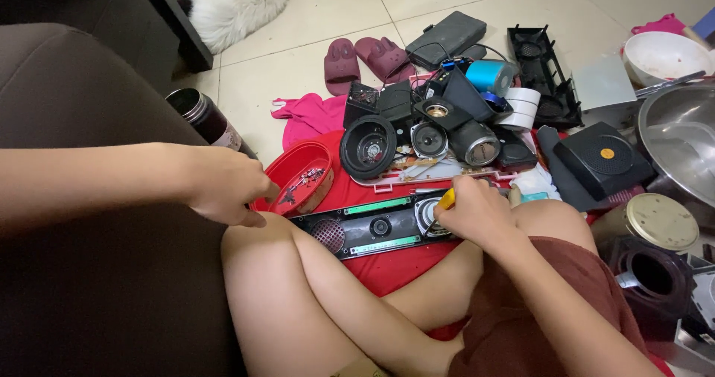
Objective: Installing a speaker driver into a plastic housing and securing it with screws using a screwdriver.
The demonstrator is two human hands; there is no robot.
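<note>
The right hand (477, 214) is seen with its fingers curled tight round a yellow-handled tool (447, 198), whose tip is hidden, and the long black speaker panel (376, 228) is found just below and to the left of those fingers, lying on a red cloth (387, 269). The left hand (223, 183) is held loosely curled with nothing visibly gripped, its fingertips (268, 192) set at the near rim of a red tray (298, 170) in which small screws (304, 179) are kept just beyond them. Loose speaker cones (369, 147) are piled further past the fingers of both hands.
</note>
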